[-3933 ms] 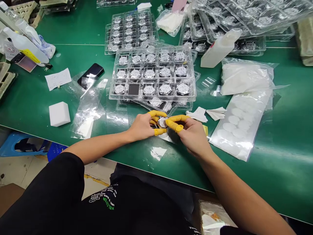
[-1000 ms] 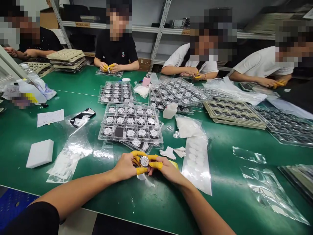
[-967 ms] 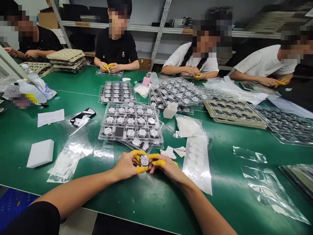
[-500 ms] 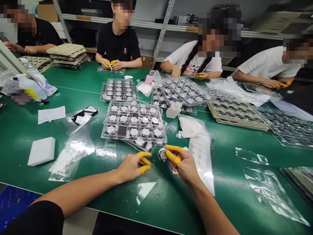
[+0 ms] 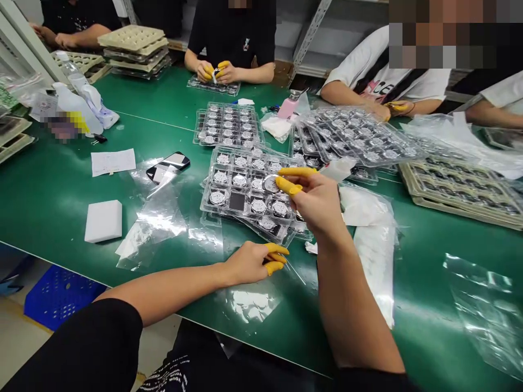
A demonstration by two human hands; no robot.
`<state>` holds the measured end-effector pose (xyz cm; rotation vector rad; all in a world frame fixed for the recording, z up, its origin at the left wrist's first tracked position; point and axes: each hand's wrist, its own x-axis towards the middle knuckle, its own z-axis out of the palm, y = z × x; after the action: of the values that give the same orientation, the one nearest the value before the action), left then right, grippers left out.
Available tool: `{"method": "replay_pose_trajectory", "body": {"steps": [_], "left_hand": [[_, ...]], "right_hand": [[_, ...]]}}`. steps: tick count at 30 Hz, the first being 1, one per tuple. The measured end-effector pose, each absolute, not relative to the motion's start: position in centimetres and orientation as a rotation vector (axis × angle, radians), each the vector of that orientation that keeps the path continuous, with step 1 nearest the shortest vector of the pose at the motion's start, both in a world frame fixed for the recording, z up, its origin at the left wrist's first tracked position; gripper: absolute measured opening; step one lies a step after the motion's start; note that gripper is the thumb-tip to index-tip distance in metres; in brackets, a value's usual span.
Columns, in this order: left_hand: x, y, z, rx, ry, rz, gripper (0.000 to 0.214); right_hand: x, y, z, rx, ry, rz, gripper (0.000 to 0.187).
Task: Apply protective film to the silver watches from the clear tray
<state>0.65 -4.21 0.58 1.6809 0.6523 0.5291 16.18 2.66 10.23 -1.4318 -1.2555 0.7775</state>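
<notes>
My right hand (image 5: 316, 206) pinches watch (image 5: 270, 184) over tray (image 5: 237, 202); left hand (image 5: 250, 263) this side, grip unclear. Green table (image 5: 429, 242); coworkers (image 5: 233, 46) beyond tray.

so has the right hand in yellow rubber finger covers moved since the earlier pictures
Yes, forward: the right hand was on the near side of the clear plastic tray of round silver watch cases, and now appears over its right part.

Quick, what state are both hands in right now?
Left hand: half curled; can't tell whether it grips anything.
Right hand: closed, holding a round metal watch case.
</notes>
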Motion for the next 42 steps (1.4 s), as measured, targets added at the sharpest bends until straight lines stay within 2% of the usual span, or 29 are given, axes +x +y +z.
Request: {"method": "replay_pose_trajectory", "body": {"steps": [5, 10, 13, 17, 21, 26, 31, 33, 38, 42], "left_hand": [[0.5, -4.1, 1.3, 1.742, 0.674, 0.437, 0.038], [0.3, -4.0, 1.5, 1.736, 0.673, 0.451, 0.034], [0.3, -4.0, 1.4, 1.699, 0.664, 0.475, 0.028], [0.3, -3.9, 1.4, 1.757, 0.679, 0.501, 0.018], [0.3, -3.8, 1.6, 1.803, 0.704, 0.581, 0.026], [0.2, -3.8, 1.6, 1.794, 0.695, 0.600, 0.031], [0.2, -3.9, 1.4, 1.738, 0.690, 0.505, 0.011], [0.2, -3.9, 1.4, 1.736, 0.697, 0.512, 0.010], [0.2, -3.9, 1.7, 1.749, 0.725, 0.576, 0.018], [0.2, -3.9, 1.9, 1.713, 0.691, 0.507, 0.016]], "right_hand": [[12.8, 5.3, 8.5, -1.554, -1.585, 0.911, 0.026], [11.0, 4.0, 8.8, -1.864, -2.052, 0.339, 0.027], [9.8, 3.6, 9.9, -1.900, -2.097, 0.216, 0.032], [7.5, 3.7, 10.6, -1.930, -2.225, 0.302, 0.039], [6.3, 3.6, 10.4, -1.935, -2.250, 0.320, 0.044], [6.5, 3.3, 10.2, -1.910, -2.307, 0.352, 0.035], [6.8, 3.8, 9.7, -1.828, -2.173, 0.598, 0.034], [6.7, 3.9, 9.6, -1.790, -2.129, 0.668, 0.032], [6.4, 3.7, 9.4, -1.842, -2.132, 0.595, 0.043], [6.6, 3.9, 9.0, -1.809, -2.122, 0.660, 0.044]]}}
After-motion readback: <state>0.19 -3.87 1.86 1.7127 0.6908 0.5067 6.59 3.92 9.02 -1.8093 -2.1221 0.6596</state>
